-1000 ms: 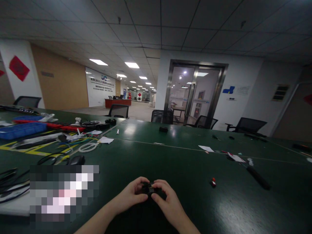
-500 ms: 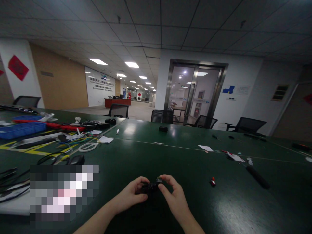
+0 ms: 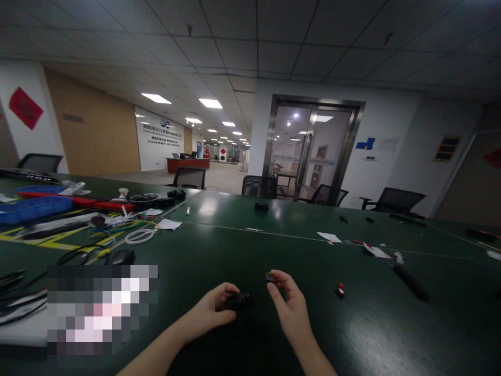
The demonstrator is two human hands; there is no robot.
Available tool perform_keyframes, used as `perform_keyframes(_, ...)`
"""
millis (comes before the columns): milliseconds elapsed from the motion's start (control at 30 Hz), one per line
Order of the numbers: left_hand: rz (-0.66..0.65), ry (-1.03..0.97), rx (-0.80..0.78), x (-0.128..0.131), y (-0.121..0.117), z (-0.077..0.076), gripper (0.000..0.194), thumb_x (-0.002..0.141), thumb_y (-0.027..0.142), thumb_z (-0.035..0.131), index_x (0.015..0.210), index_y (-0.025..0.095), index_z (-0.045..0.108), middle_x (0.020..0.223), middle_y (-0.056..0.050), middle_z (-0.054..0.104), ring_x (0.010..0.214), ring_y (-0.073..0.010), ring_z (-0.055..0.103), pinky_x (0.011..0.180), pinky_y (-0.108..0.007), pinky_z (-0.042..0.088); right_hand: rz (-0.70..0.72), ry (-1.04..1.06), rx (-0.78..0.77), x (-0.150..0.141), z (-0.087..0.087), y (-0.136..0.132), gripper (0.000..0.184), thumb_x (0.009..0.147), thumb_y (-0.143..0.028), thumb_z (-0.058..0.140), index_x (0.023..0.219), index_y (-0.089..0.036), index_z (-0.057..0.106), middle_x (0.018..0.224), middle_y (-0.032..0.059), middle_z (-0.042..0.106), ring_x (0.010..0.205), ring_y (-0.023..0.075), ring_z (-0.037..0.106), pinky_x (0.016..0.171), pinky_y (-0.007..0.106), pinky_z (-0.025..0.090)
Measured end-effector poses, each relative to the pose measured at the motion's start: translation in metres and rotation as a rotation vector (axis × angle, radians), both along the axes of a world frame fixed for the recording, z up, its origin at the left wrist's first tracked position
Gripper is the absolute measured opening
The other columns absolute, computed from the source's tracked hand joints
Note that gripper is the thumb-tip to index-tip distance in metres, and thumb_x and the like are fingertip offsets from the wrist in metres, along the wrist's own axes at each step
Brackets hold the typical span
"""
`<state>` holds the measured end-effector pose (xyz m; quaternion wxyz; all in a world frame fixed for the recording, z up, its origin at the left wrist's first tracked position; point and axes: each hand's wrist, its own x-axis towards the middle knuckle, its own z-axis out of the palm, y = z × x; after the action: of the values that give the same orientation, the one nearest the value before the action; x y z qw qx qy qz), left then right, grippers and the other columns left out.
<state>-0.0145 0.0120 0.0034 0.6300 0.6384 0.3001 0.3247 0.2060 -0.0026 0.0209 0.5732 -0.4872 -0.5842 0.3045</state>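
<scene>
My left hand [image 3: 213, 310] is closed round a small glossy black device [image 3: 243, 301] just above the green table, near its front edge. Its exact kind is too dark to make out. Between the thumb and fingers of my right hand [image 3: 288, 302] is a small flat dark piece [image 3: 269, 277], apart from the black device, up and to its right. A small red and white object [image 3: 340, 290] lies on the table to the right of my right hand.
Blue trays [image 3: 35, 209], cables and a white coiled cord [image 3: 140, 236] crowd the left side of the green table [image 3: 219, 250]. A black computer mouse [image 3: 122, 257] lies near them. A black box [image 3: 261, 207] sits further back. A dark long-handled tool [image 3: 410, 282] lies at right.
My right hand has moved up and right, away from the black device, carrying the small flat dark piece with it. My left hand stays in place with the device.
</scene>
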Motion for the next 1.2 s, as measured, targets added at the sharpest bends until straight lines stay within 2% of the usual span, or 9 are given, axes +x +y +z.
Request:
perform_keyframes(200, -0.014, 0.022, -0.005, -0.001, -0.002, 0.004, 0.039, 0.073, 0.022, 0.067, 0.107, 0.023, 0.047, 0.101, -0.002, 0.059, 0.085, -0.0153, 0.056, 0.07, -0.025, 0.039, -0.084, 0.044, 0.041, 0.003, -0.003, 0.003, 0.033, 0.076, -0.041, 0.058, 0.104, -0.022, 0.059, 0.101, 0.0047, 0.064, 0.096, 0.0214, 0.057, 0.085, 0.036, 0.043)
perform_keyframes(400, 0.001, 0.014, -0.006, 0.0, -0.005, 0.009, 0.04, 0.071, 0.023, 0.069, 0.106, 0.023, 0.047, 0.102, -0.002, 0.06, 0.089, -0.0171, 0.056, 0.074, -0.027, 0.04, -0.094, 0.082, 0.015, 0.006, 0.002, 0.001, 0.036, 0.078, -0.042, 0.055, 0.109, -0.022, 0.055, 0.107, 0.0063, 0.061, 0.1, 0.0222, 0.055, 0.087, 0.037, 0.043)
perform_keyframes(767, 0.021, 0.02, 0.022, -0.001, -0.001, 0.002, 0.044, 0.069, 0.019, 0.069, 0.107, 0.023, 0.047, 0.103, -0.002, 0.06, 0.094, -0.0191, 0.056, 0.076, -0.028, 0.039, -0.129, 0.155, 0.014, 0.005, 0.004, 0.0, 0.044, 0.078, -0.044, 0.054, 0.115, -0.022, 0.049, 0.111, 0.0076, 0.058, 0.105, 0.0223, 0.054, 0.09, 0.038, 0.042)
perform_keyframes(1000, 0.013, 0.028, 0.043, -0.004, 0.002, -0.006, 0.044, 0.073, 0.016, 0.066, 0.111, 0.024, 0.045, 0.107, -0.003, 0.059, 0.097, -0.0196, 0.056, 0.08, -0.031, 0.04, -0.148, 0.142, 0.001, 0.006, 0.001, 0.001, 0.047, 0.078, -0.045, 0.053, 0.119, -0.021, 0.049, 0.117, 0.0077, 0.057, 0.107, 0.0226, 0.053, 0.09, 0.037, 0.042)
perform_keyframes(1200, 0.001, 0.035, 0.021, -0.004, 0.001, -0.004, 0.045, 0.073, 0.013, 0.065, 0.112, 0.024, 0.045, 0.109, -0.004, 0.06, 0.098, -0.0203, 0.056, 0.08, -0.031, 0.042, -0.157, 0.134, 0.008, 0.008, -0.001, 0.002, 0.048, 0.077, -0.045, 0.054, 0.119, -0.023, 0.05, 0.115, 0.0062, 0.059, 0.105, 0.0228, 0.054, 0.087, 0.036, 0.044)
